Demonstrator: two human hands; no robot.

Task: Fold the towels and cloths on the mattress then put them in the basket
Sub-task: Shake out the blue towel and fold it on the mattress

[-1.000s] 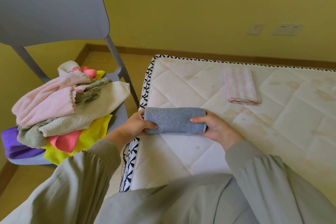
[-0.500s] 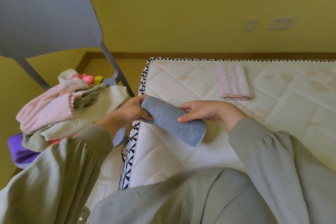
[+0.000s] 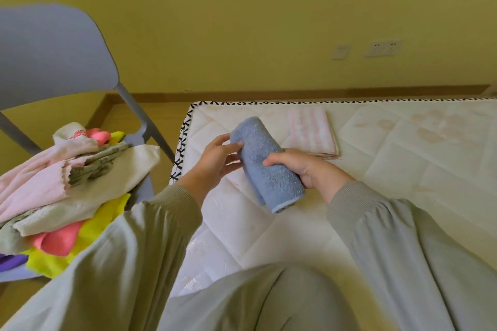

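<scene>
On the chair [image 3: 40, 62], out beyond the left fingers, a pile of cloths [image 3: 61, 185] waits unfolded. The left hand [image 3: 215, 161] comes next: its thumb and fingertips close lightly on the far end of the blue towel [image 3: 266, 169], with the palm standing apart from it. The towel is folded into a thick bundle and seems to be held just above the mattress [image 3: 403, 169] rather than lying on it. Its long axis runs from that far end, at the left fingertips, down and toward the person, and the hemmed near end juts past the right fingers. The right hand [image 3: 306, 172] wraps round the bundle from the right side below its middle, fingers curled over the top, and looks to carry most of the weight. Just beyond the right knuckles a pink striped cloth [image 3: 312, 131] lies folded flat on the mattress. No basket is in view, so I cannot say which way the towel must travel. The right hand has the firmer hold and could carry the bundle alone once the left fingers let go
</scene>
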